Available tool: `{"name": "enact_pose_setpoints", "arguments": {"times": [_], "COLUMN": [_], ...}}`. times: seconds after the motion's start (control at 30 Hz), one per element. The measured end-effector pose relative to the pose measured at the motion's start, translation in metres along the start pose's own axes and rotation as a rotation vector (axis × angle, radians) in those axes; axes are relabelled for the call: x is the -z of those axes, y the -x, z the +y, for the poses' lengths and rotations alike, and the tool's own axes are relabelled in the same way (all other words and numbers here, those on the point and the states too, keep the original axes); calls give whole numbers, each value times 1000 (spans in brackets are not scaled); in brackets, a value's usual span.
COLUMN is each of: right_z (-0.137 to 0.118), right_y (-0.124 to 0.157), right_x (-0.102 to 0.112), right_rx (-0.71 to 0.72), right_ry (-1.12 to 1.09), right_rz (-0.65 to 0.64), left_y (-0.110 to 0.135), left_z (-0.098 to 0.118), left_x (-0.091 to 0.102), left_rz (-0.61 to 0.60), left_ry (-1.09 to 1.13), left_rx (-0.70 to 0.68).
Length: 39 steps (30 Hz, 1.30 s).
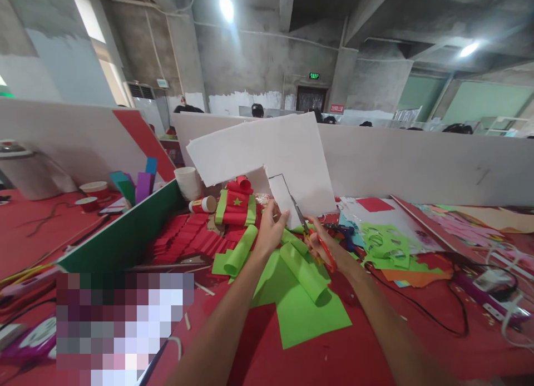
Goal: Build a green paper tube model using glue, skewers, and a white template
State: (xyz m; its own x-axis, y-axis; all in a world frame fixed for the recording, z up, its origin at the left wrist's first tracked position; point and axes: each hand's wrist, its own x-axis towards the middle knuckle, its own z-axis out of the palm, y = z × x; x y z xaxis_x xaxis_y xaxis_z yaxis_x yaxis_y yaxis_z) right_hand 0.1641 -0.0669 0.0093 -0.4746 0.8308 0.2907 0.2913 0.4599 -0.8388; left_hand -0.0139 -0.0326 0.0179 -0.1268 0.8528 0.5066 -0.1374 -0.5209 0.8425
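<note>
A large white sheet (pixel 298 152), stiff-looking and notched along its lower side, stands raised over the table. My left hand (pixel 273 224) pinches its lower part, below a dark drawn line. In my right hand (pixel 323 241) is a pair of scissors (pixel 329 258) with red-orange handles, the blades at the sheet. Part of the blades is hidden by the paper. Beneath my hands lie green paper pieces (pixel 312 325), some rolled into tubes (pixel 304 272). Just behind stands a red and green paper model (pixel 237 202) with a star on it.
Red folded paper strips (pixel 187 236) lie left of the model, beside paper cups (pixel 186 183) and a green board (pixel 120 230). Cut green scraps (pixel 384 244) and a black cable (pixel 421 311) are at the right. A white partition (pixel 417 163) runs along the back.
</note>
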Motion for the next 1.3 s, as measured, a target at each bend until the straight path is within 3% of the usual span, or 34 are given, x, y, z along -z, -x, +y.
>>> {"name": "enact_pose_setpoints", "arguments": {"times": [0.13, 0.4, 0.67, 0.9, 1.3], "right_z": [-2, -5, -4, -4, -7], "right_y": [1, 0, 0, -2, 0], "right_x": [0, 1, 4, 2, 0], "right_rx": [33, 13, 18, 31, 10], "right_ry": [70, 115, 212, 226, 293], "right_rz": [13, 60, 106, 58, 62], "left_y": [0, 0, -4, -7, -9], "left_z": [2, 4, -4, 3, 5], "left_x": [1, 2, 5, 11, 14], "left_rz": [-87, -124, -98, 78, 46], "left_ry": [22, 33, 34, 47, -122], "left_rx": [31, 71, 86, 8, -39]}}
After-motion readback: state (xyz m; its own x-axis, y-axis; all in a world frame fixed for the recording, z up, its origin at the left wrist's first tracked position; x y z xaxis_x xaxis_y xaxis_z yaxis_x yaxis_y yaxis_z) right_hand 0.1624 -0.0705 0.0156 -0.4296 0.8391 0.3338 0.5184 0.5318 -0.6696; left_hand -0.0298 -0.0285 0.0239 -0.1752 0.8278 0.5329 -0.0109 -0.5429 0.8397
